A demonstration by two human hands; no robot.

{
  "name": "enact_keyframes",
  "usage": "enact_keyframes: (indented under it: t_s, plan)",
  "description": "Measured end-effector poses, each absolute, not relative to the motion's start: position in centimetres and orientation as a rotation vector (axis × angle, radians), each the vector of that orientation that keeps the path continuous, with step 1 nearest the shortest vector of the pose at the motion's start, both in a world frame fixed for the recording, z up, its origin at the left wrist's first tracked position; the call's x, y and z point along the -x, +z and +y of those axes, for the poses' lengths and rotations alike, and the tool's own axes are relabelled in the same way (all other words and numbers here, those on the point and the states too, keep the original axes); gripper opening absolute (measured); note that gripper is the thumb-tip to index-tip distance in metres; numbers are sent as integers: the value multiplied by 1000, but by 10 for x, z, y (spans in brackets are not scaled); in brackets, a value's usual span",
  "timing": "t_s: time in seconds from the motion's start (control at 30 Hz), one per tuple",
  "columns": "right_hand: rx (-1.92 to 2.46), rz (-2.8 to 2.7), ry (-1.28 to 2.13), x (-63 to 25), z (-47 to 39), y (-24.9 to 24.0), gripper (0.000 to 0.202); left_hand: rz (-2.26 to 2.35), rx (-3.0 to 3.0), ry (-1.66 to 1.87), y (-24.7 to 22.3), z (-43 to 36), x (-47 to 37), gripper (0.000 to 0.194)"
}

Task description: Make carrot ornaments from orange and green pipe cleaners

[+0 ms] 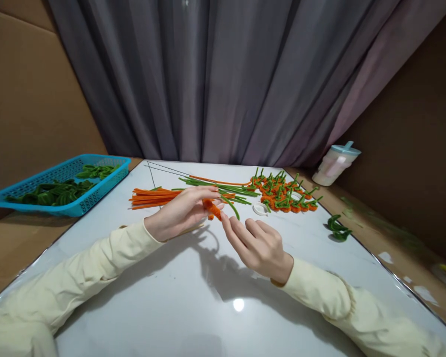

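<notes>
Long cream sleeves (92, 260), loosely creased; plain cuffs (153, 232)

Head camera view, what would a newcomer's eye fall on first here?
Probably the crowded cluster of fuzzy orange pieces with green stems, at the back right of the glossy white tabletop. Next, near the centre, the left hand and right hand meet at a short, fuzzy orange piece. The bright blue, perforated plastic basket stands out at far left, holding curled green bundles.
</notes>
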State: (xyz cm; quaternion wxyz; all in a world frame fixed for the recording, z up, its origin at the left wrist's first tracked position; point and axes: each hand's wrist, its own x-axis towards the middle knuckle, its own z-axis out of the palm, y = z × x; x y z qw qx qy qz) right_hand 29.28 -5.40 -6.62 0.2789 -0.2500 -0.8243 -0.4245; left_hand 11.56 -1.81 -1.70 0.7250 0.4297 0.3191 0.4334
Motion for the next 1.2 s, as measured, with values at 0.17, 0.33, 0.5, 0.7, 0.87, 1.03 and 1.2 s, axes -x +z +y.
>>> enact_keyframes:
  t_s: [0.17, 0.33, 0.5, 0.7, 0.87, 1.03, 1.2]
  plan:
    - [637, -2116, -1216, -293, -46, -68, 13, 742, -922, 835, -26, -12, -116, 8]
    - [583, -2199, -1007, -291, -40, -67, 19, 703, -1054, 805, -32, -9, -115, 17]
    - [701, -2208, -665, -293, -39, -64, 27, 797, -1201, 902, -31, -5, -110, 23]
    - [821, -2289, -622, -294, -41, -59, 17, 778, -1315, 887, -27, -3, -106, 31]
    - [857, -2325, -654, -292, -42, -57, 22, 821, -1411, 883, -27, -5, -107, 30]
    - [855, -2288, -668, -290, -43, -57, 27, 821, -1388, 905, -30, -6, -109, 29]
    - [875, -2271, -617, -289, -46, -59, 28, 837, -1352, 932, -31, -9, -112, 30]
